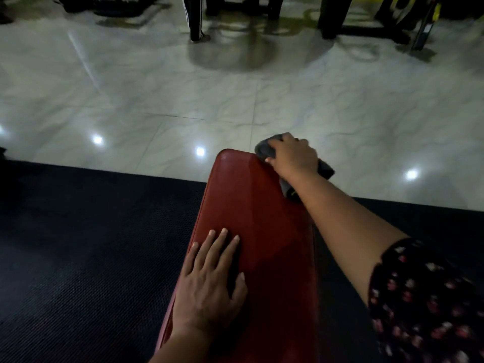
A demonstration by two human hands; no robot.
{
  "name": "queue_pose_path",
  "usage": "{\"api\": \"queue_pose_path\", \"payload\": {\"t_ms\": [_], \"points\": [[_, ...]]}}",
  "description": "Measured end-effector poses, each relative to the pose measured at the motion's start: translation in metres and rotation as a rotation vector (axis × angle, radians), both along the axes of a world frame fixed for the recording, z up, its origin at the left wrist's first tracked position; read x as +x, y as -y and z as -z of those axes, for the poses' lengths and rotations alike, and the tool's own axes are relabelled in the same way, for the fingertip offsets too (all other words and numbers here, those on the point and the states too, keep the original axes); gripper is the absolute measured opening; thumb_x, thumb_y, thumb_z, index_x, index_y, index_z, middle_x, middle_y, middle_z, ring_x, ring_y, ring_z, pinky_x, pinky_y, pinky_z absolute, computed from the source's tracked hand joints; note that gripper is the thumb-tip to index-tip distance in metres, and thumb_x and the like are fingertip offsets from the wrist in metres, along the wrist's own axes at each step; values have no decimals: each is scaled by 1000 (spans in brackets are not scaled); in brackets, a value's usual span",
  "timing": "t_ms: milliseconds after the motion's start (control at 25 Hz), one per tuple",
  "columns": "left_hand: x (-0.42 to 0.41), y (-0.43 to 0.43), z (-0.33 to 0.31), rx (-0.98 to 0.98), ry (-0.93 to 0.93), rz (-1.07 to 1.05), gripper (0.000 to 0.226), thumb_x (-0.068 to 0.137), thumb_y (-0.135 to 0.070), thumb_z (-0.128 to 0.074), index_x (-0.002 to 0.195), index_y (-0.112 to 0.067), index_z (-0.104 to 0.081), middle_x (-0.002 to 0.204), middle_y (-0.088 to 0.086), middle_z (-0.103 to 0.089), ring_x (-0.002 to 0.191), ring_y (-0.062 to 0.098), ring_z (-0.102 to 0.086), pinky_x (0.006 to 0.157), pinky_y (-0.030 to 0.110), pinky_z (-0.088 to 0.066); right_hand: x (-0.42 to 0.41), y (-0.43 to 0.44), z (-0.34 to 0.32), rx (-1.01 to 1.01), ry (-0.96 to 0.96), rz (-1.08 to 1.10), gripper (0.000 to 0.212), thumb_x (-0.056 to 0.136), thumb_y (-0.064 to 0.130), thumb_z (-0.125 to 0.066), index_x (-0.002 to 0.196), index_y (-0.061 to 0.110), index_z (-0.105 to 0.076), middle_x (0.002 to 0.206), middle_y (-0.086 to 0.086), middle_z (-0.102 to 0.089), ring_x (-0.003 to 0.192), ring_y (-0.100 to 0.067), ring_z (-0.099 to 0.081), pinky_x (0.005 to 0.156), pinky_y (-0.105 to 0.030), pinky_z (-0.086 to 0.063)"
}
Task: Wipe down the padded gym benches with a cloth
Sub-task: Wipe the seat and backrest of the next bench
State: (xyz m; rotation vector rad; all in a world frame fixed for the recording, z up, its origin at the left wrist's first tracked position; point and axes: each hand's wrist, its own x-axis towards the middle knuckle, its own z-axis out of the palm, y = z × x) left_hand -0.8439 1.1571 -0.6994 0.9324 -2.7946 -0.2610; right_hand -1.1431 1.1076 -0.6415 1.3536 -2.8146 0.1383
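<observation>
The red padded bench (pixel 262 231) runs away from you up the middle of the view. Its near end meets the bottom edge, and its rounded far end reaches just past the line where the dark rubber mat (pixel 91 244) gives way to the pale tiled floor (pixel 235 95).

Your left hand (pixel 209 281) lies palm down on the near left part of the pad. Its fingers are straight and a little apart, and the thumb is splayed out to the right.

Your right hand (pixel 293 155) is at the far right corner of the bench, with its fingers curled down and clamped on the grey cloth (pixel 265 150). The cloth is bunched under your palm. One fold shows ahead of your knuckles, and a darker part pokes out behind the hand over the pad's right edge. Your thumb tip sits against the pad at that corner.

Your right arm reaches forward along the right side of the bench, with a dark flowered sleeve (pixel 419 297) on its upper part.

Small bright light reflections dot the tiles. At the top of the view someone's leg in dark striped trousers (pixel 195 19) stands on the floor, with dark equipment frames (pixel 335 19) to its right.
</observation>
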Motion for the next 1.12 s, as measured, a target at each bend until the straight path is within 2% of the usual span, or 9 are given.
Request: {"api": "queue_pose_path", "payload": {"t_ms": [240, 360, 480, 560, 640, 720, 880, 1000, 1120], "points": [[0, 1, -2, -15, 40, 10, 65, 85, -49, -44, 145, -24, -48, 152, 0, -43, 143, 20, -35, 113, 43, -22, 64, 74, -2, 18, -22, -251, 41, 96, 39, -54, 136, 32, -50, 137, -2, -44, 118, -33, -45, 88, -41, -40], [0, 1, 0, -15, 37, 0, 66, 85, -49, -45, 145, -25, -47, 153, 0, -42, 144, 20, -34, 114, 43, -22, 79, 69, -6, 93, -56, -403, 42, 96, 39, -54, 137, 35, -48, 139, -2, -43, 117, -32, -45, 85, -41, -41], [0, 1, -2, -11, 17, 2, 65, 85, -49, -44, 145, -24, -48, 153, 0, -42, 144, 19, -33, 114, 43, -22, 75, 53, -16, 81, 48, -476, 48, 92, 39, -60, 139, 39, -46, 140, 2, -42, 117, -31, -47, 87, -41, -44], [-1, 0, -1, -17, -5, -1, 64, 84, -48, -44, 143, -23, -50, 152, 1, -43, 143, 20, -35, 114, 43, -23, 53, 39, -26, -38, 55, -320, 47, 90, 38, -62, 136, 39, -49, 138, 1, -43, 117, -34, -48, 89, -42, -45], [0, -1, 0, -16, -15, -2, 64, 84, -48, -44, 143, -22, -51, 152, 2, -43, 143, 21, -35, 114, 43, -22, 14, 3, -23, -210, 34, 14, 45, 91, 35, -60, 135, 37, -49, 140, -4, -41, 116, -39, -47, 90, -44, -45], [-1, 1, 0, -21, -15, 1, 65, 84, -48, -43, 143, -21, -51, 152, 2, -44, 142, 21, -36, 115, 42, -21, -19, -48, -7, -302, 136, 316, 48, 91, 34, -61, 138, 35, -48, 141, -9, -40, 117, -43, -48, 93, -44, -45], [-2, 2, 3, -25, 8, 1, 66, 83, -48, -41, 141, -19, -53, 149, 5, -47, 140, 23, -38, 117, 40, -16, -4, -117, 40, -456, 541, 411, 54, 87, 27, -69, 139, 24, -53, 129, -15, -56, 115, -34, -58, 93, -35, -46], [-2, 2, 3, -16, 12, -15, 65, 84, -48, -40, 141, -19, -54, 149, 6, -47, 140, 24, -39, 117, 40, -14, 44, -151, 56, -544, 566, 483, 51, 90, 27, -67, 139, 22, -52, 131, -11, -56, 117, -29, -56, 94, -34, -45], [-2, 1, 3, -22, 7, -13, 66, 84, -49, -39, 141, -19, -53, 149, 7, -47, 140, 24, -39, 118, 38, -11, 48, -158, 53, -637, 697, 515, 48, 90, 22, -67, 137, 21, -55, 127, -3, -60, 114, -19, -56, 95, -32, -46]]}}
